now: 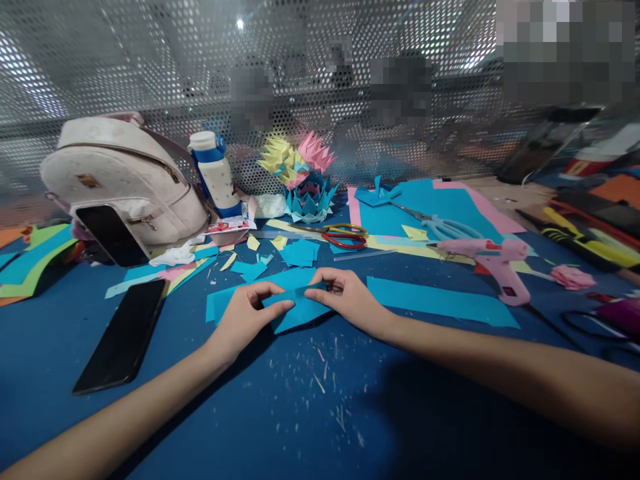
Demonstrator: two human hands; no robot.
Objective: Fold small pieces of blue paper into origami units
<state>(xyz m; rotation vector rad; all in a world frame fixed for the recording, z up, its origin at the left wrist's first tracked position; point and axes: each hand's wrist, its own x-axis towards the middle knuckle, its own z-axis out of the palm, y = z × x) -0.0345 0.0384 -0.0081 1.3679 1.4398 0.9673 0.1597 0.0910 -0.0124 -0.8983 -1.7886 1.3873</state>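
Observation:
A piece of blue paper point(295, 312) is held between my two hands, just above the blue table. My left hand point(250, 312) pinches its left side, thumb on top. On the other side my right hand point(343, 297) grips the upper right part, where a flap looks folded over. Behind my hands lie blue paper strips point(225, 300) and small blue cut pieces point(300, 253). A long blue strip point(440, 301) stretches to the right of my right hand.
Beyond lie scissors point(345, 237), a pink glue gun point(500, 257) with its cord, and folded paper flowers point(310, 193). A phone point(123, 337), a white backpack point(125, 180) and a bottle point(215, 170) occupy the left. Behind stands a perforated metal screen point(165, 67).

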